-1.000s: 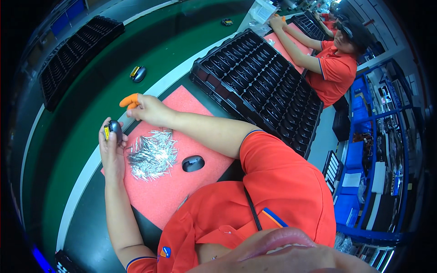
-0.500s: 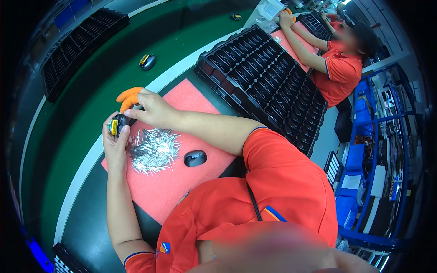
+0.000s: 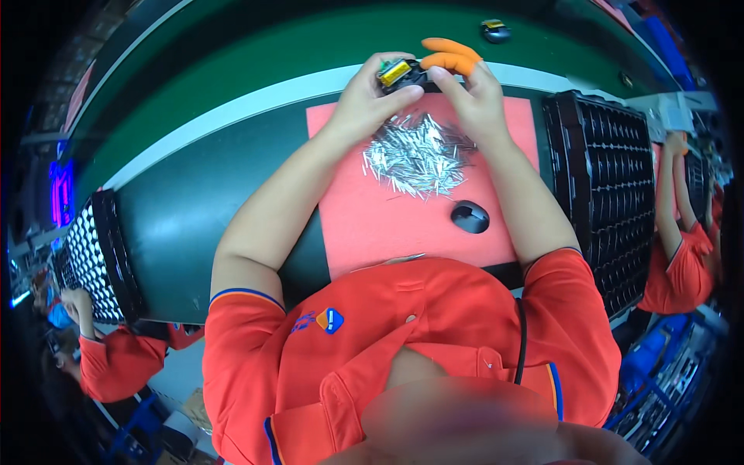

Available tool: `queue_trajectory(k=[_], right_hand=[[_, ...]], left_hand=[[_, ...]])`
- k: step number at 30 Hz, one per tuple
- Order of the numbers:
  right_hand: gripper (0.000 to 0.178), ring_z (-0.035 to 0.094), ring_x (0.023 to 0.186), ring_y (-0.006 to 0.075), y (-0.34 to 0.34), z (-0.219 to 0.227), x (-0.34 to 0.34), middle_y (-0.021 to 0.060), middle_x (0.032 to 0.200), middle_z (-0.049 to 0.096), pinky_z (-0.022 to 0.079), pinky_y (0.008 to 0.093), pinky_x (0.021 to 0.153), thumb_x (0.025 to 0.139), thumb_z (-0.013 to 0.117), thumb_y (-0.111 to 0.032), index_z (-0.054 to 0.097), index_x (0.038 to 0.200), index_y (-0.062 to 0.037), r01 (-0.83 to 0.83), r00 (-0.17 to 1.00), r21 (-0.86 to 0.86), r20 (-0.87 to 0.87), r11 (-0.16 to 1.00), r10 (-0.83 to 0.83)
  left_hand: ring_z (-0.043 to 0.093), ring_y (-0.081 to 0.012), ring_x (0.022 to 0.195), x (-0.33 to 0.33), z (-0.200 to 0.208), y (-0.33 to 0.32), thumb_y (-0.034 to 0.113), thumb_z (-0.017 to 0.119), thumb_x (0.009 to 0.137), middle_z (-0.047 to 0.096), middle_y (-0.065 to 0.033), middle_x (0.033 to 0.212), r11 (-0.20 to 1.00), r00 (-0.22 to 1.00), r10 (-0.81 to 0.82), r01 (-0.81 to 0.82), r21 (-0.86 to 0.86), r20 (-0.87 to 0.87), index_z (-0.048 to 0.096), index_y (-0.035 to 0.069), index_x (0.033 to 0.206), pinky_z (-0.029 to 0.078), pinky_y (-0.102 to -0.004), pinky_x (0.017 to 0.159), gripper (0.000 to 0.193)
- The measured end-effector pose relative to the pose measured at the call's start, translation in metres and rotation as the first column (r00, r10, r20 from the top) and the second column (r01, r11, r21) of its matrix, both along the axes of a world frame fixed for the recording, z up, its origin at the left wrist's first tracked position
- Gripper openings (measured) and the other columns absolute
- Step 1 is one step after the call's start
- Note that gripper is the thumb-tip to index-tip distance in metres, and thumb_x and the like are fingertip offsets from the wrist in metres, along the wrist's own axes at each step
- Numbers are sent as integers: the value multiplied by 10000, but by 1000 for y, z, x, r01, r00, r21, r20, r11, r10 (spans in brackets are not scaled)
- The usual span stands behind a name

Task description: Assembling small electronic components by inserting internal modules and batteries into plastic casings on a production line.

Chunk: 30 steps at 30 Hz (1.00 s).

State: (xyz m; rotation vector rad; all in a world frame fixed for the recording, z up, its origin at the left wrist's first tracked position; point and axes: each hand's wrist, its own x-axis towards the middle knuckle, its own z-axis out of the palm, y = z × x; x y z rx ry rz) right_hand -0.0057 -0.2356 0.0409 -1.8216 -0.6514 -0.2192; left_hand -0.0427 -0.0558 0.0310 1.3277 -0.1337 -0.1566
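Observation:
My left hand (image 3: pixel 361 102) is closed around a small black computer-mouse assembly (image 3: pixel 396 74) with a yellow block on top and a bit of green at its side. My right hand (image 3: pixel 479 105), orange cots on two of its fingers, is beside it. Its thumb and forefinger pinch together at the assembly's right edge; whatever lies between them is too small to make out. Below both hands, a loose pile of thin silvery pins (image 3: pixel 417 159) covers part of a pink foam mat (image 3: pixel 372 232). A rounded black mouse (image 3: pixel 470 217) rests on the mat near my right forearm.
Beyond the mat runs a green conveyor belt (image 3: pixel 256 74) behind a pale rail, carrying another mouse assembly (image 3: pixel 494 31). Black compartment trays (image 3: pixel 612 178) stand close on the right. Farther left is a tray with white round spots (image 3: pixel 91 256). Co-workers in red sit at both sides.
The view has swung round, so the mat and hands appear farther right and more level. My left hand still holds the mouse assembly, with my right fingers close against it.

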Motion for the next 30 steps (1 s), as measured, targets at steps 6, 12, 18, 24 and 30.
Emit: queue_trajectory(k=[6,12,18,24,30], right_hand=[[155,543,1053,183,9,3,-6,75,1225,601,414,311,938,876,632,-146,689,985,-51,-5,997,-100,79,995,12],[152,539,1088,202,6,8,-4,82,1232,598,398,327,967,874,637,-171,701,973,-75,-60,995,-92,75,994,67],[193,552,1035,192,15,-1,-9,91,1236,590,432,319,929,848,672,-150,710,1025,-82,118,986,16,118,993,-119],[191,558,1009,177,14,1,-9,68,1210,608,443,300,909,833,681,-118,722,1019,-99,126,976,-43,186,991,-116],[168,575,999,206,11,3,-5,78,1212,607,463,314,882,828,669,-89,710,991,-79,89,948,-101,315,991,-53]], left_hand=[[557,-69,756,-3,-4,2,58,697,838,564,-58,1000,999,994,41,-38,-29,102,464,11,1226,480,-212,628,455],[557,-69,765,-1,-4,2,45,694,837,564,-54,1000,999,996,6,-3,-34,86,462,10,1228,482,-215,635,456],[536,-62,731,0,-5,3,90,698,842,560,-44,1009,1000,997,17,-16,-9,70,459,45,1269,471,-202,612,492],[534,-67,677,-2,-1,3,99,697,846,565,-41,967,998,998,31,-28,-49,58,465,43,1269,470,-203,599,486],[533,-64,667,0,-5,4,104,694,851,571,-40,968,999,997,31,-29,-19,73,465,34,1270,470,-202,600,482]])
